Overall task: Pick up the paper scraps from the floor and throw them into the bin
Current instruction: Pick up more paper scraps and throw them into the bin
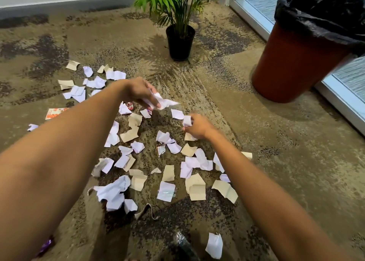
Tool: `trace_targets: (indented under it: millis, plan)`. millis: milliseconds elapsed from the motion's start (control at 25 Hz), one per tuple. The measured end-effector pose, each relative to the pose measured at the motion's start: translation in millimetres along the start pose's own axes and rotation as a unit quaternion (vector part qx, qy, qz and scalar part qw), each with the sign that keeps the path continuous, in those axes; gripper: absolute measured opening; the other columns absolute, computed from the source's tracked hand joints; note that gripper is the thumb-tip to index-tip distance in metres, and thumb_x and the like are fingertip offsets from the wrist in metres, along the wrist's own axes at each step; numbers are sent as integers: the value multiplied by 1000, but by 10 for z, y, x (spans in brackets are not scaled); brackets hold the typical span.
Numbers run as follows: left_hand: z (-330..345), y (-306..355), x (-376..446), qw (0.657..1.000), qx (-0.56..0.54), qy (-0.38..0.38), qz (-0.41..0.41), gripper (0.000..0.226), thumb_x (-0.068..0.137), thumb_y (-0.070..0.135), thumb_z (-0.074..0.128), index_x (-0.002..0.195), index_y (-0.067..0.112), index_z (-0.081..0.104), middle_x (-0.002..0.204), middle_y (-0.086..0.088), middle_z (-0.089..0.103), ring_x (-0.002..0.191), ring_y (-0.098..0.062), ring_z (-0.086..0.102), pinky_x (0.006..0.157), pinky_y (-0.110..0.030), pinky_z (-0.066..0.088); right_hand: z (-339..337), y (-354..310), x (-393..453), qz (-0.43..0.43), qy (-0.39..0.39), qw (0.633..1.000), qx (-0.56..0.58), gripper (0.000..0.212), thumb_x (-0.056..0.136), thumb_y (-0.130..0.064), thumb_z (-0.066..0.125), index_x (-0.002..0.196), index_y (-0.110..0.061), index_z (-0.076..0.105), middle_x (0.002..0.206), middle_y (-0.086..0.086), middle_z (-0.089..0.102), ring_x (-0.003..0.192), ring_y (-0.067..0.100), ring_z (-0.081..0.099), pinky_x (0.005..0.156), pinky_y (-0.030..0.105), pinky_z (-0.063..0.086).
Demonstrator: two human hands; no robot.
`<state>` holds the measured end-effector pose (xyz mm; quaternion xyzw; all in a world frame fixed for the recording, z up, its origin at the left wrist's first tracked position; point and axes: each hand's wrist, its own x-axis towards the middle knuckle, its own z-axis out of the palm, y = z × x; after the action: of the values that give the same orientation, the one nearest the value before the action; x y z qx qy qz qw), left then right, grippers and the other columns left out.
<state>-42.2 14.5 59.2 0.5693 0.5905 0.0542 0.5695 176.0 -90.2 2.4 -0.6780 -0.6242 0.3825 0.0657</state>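
Observation:
Several white and tan paper scraps (pixel 167 191) lie scattered over the carpet in the middle and left of the view. My left hand (pixel 138 92) is raised above them and grips a crumpled white scrap (pixel 165 102). My right hand (pixel 197 127) is low over the floor, holding a small white scrap (pixel 186 120) in its curled fingers, with a tan scrap (pixel 189 137) under its palm. The bin (pixel 296 63), red-brown with a black liner (pixel 320 9), stands at the upper right, well beyond both hands.
A potted palm (pixel 180 41) in a black pot stands behind the scraps. A glass door frame (pixel 335 94) runs along the right behind the bin. An orange printed card (pixel 56 113) lies at the left. A wall and skirting line the back.

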Motion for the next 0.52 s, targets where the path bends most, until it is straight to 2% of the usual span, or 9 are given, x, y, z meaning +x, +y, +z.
trace_targets:
  millis: [80, 200, 320, 400, 520]
  plan:
    - [-48, -9, -28, 999, -45, 21, 13, 26, 64, -8, 82, 74, 4, 61, 89, -19, 72, 70, -24, 73, 59, -26, 61, 115, -79, -46, -21, -40, 999, 9, 30, 93, -34, 60, 116, -15, 57, 117, 8, 60, 108, 26, 58, 88, 35, 46]
    - [-51, -12, -17, 988, -124, 90, 32, 34, 63, -12, 81, 74, 8, 56, 91, -18, 69, 70, -25, 73, 57, -26, 60, 345, -273, -88, -29, -50, 998, -10, 60, 89, -57, 53, 136, -21, 46, 139, 14, 44, 123, 34, 48, 101, 46, 41]
    - [-2, -3, 25, 979, -158, 127, 38, 36, 66, -16, 78, 78, 9, 54, 92, -17, 66, 70, -27, 71, 54, -27, 60, 631, -451, -134, -38, -28, 991, -129, 79, 80, -72, 51, 146, -31, 32, 152, 12, 22, 136, 42, 23, 102, 61, 39]
    - [36, -8, 47, 979, -158, 122, 36, 34, 67, -16, 78, 77, 8, 54, 92, -18, 67, 70, -27, 71, 54, -28, 60, 797, -475, -178, -67, 21, 976, -205, 72, 81, -66, 56, 141, -30, 36, 148, 11, 23, 134, 40, 24, 91, 58, 49]
    - [71, -35, 65, 982, -154, 105, 30, 32, 67, -15, 78, 72, 7, 55, 93, -19, 68, 72, -28, 73, 58, -29, 62, 901, -369, -231, -125, 97, 953, -258, 46, 93, -41, 58, 133, -24, 42, 135, 13, 34, 123, 36, 34, 75, 51, 56]
